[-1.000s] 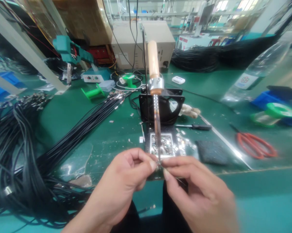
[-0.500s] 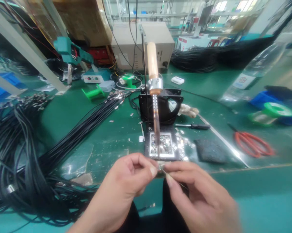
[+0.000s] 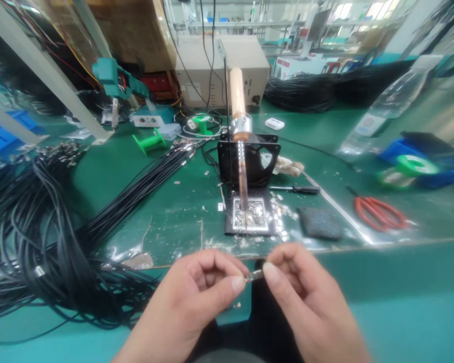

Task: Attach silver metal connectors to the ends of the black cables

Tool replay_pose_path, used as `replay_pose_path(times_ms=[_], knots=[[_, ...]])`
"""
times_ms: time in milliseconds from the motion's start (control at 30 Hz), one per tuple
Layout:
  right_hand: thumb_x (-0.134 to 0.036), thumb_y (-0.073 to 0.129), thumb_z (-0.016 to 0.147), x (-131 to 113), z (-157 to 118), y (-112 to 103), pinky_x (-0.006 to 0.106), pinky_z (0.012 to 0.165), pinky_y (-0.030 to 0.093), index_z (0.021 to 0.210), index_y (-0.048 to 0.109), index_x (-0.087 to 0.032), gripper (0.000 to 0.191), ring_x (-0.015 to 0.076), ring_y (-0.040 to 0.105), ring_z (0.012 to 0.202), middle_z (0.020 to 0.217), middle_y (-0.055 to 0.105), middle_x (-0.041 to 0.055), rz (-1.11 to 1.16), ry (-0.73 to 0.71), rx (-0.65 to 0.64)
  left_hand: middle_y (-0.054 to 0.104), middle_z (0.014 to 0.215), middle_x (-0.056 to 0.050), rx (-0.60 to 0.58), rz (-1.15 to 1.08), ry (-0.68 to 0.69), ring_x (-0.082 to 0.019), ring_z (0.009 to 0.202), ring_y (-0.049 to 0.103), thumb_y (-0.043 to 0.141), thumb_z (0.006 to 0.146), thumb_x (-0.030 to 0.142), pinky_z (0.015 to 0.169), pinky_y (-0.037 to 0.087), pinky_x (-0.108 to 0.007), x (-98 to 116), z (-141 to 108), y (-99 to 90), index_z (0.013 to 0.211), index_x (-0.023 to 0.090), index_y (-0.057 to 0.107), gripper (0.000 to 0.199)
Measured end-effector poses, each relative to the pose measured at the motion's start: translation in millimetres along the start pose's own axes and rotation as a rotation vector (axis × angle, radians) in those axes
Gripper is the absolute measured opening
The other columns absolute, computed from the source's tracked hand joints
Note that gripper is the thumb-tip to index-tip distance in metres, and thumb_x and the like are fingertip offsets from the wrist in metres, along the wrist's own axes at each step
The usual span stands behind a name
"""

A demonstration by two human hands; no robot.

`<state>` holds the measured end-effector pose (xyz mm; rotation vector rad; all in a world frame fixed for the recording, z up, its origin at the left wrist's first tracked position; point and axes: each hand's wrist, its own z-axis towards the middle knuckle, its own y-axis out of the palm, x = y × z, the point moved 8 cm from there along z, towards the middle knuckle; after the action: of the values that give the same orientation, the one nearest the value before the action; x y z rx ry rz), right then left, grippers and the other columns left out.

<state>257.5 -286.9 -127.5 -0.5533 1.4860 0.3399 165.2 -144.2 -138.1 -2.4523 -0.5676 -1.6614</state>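
Metal piece (image 3: 255, 275) clamped in left hand's (image 3: 202, 290) and right hand's (image 3: 308, 292) grip, farther from iron (image 3: 241, 147)

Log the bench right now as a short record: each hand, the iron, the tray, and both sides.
Left hand: thumb and finger pinch one end of a small metal piece
Right hand: pinches its other end
Soldering iron: wooden handle up, tip down, apart from both hands
Tray: pale rim, small metal bits inside
Left side: black cables
Right side: screwdriver, red-handled tool, bottle
Unclear: fine details of the piece
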Motion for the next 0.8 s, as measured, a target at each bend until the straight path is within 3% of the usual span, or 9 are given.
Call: replay_pose_path(times_ms=[167,367,467,600,800], knots=[[-0.046,0.063,0.097,3.4,-3.6,10.5,0.021,0.045,0.030,0.091,0.068,-0.023,0.025,0.0104,0.037,0.051,0.060,0.042,-0.0058,0.069,0.004,-0.140,0.071,0.094,0.001,-0.028,0.043,0.045,-0.011,0.077,0.057,0.079,0.090,0.035,0.066,0.042,-0.021,1.3,-5.8,2.7,0.085,0.023,0.075,0.013],[-0.047,0.062,0.094,-0.1,-1.7,8.9,0.021,0.044,0.036,0.075,0.063,-0.020,0.033,0.0110,0.041,0.052,0.060,0.049,-0.0025,-0.002,0.051,-0.165,0.070,0.103,-0.001,0.033,0.171,0.095,-0.014,0.083,0.061,0.077,0.090,0.039,0.075,0.049,-0.023,-1.7,-13.6,1.7,0.094,0.024,0.074,0.015],[-0.050,0.063,0.093,0.4,-2.5,8.5,0.021,0.045,0.038,0.074,0.061,-0.020,0.036,0.0110,0.042,0.053,0.060,0.051,-0.0020,0.012,0.111,-0.154,0.071,0.102,-0.002,0.118,0.288,0.209,-0.017,0.085,0.064,0.078,0.087,0.032,0.076,0.051,-0.025,4.0,-17.9,2.4,0.100,0.026,0.073,0.016],[-0.050,0.064,0.092,3.1,-4.1,11.2,0.022,0.049,0.040,0.074,0.061,-0.019,0.036,0.0115,0.046,0.056,0.064,0.056,-0.0003,0.056,0.151,-0.169,0.071,0.091,0.001,0.195,0.454,0.409,-0.014,0.074,0.064,0.076,0.087,0.026,0.069,0.052,-0.024,17.5,-23.8,9.8,0.095,0.026,0.075,0.008],[-0.050,0.066,0.090,2.4,-3.7,11.4,0.022,0.049,0.041,0.072,0.061,-0.019,0.036,0.0110,0.046,0.056,0.063,0.055,-0.0009,0.089,0.159,-0.161,0.069,0.080,0.003,0.212,0.532,0.512,-0.012,0.071,0.064,0.071,0.090,0.020,0.065,0.052,-0.021,26.6,-24.9,16.7,0.086,0.025,0.074,0.007]])
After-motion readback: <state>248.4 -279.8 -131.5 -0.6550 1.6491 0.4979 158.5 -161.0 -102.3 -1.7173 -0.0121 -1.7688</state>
